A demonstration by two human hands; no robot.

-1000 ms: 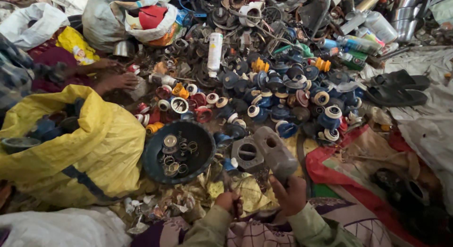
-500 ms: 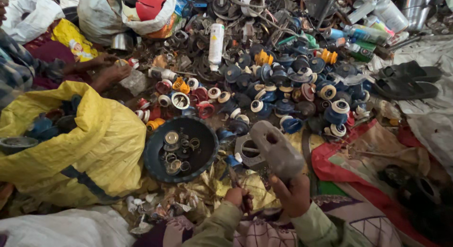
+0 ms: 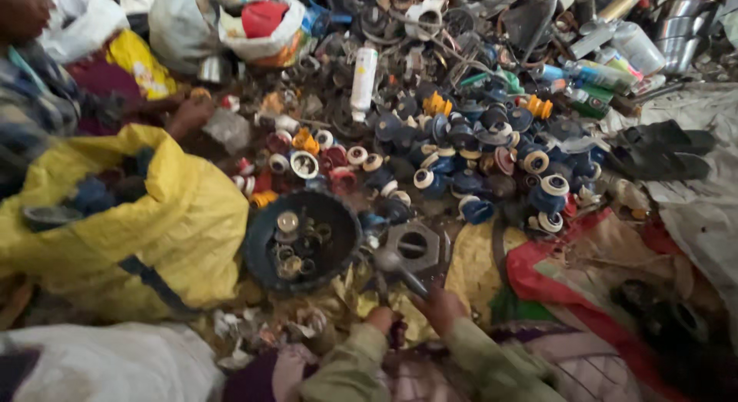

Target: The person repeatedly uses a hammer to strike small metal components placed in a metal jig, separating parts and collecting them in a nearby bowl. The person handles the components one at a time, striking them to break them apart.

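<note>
Nearest me, my right hand [image 3: 444, 308] had its fingers closed around a hammer [image 3: 400, 270]; its handle ran up-left from the fist to the head. My left hand [image 3: 382, 319] sat just beside, whether clenched I could not tell. The hammer head rested at a grey hexagonal metal part [image 3: 417, 248] on the littered floor [image 3: 477, 264]. Left of it stood a dark round pan [image 3: 304, 240], then a yellow sack [image 3: 154, 217]. Farther off lay blue and white caps [image 3: 500, 152] and another person's hand [image 3: 188, 114].

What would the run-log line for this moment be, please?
right hand: grips hammer | left hand: beside it, grip unclear | hammer head on grey hexagonal part | dark bowl to the left
</note>
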